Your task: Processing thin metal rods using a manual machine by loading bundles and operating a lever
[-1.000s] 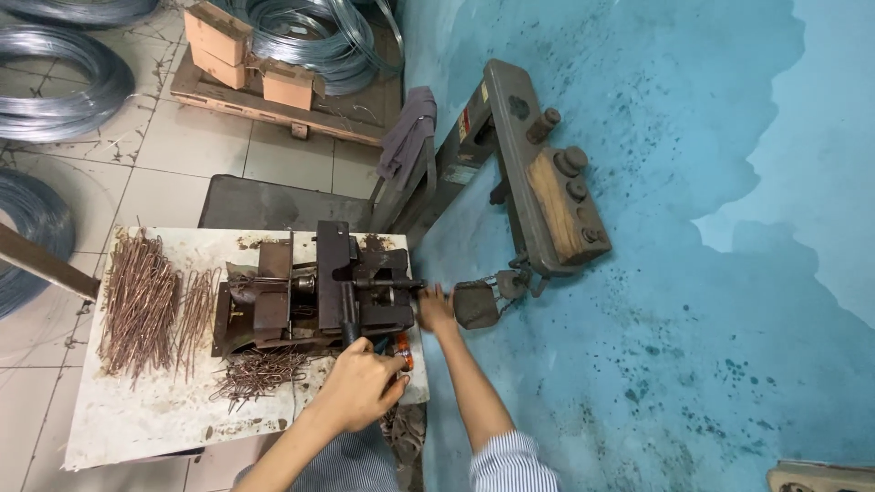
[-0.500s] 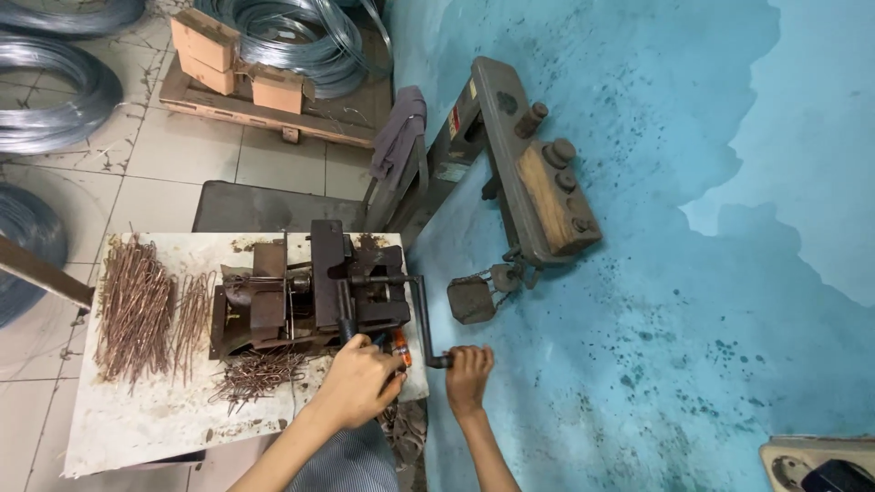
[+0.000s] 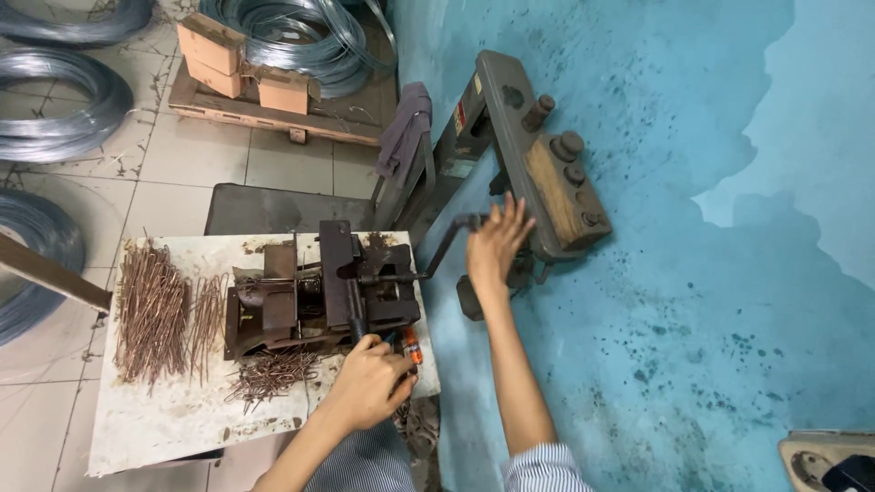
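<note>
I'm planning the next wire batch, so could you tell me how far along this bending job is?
Done: a small heap of bent pieces lies before the bending jig. In hand: the right hand is on the crank handle, the left hand at the jig's front. Left: a large pile of straight wires.

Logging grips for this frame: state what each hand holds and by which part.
Right hand grips the dark metal crank of the rusty bench-top bending machine at its handle end. Left hand closes around something at the machine's front edge; what exactly cannot be told.
</note>
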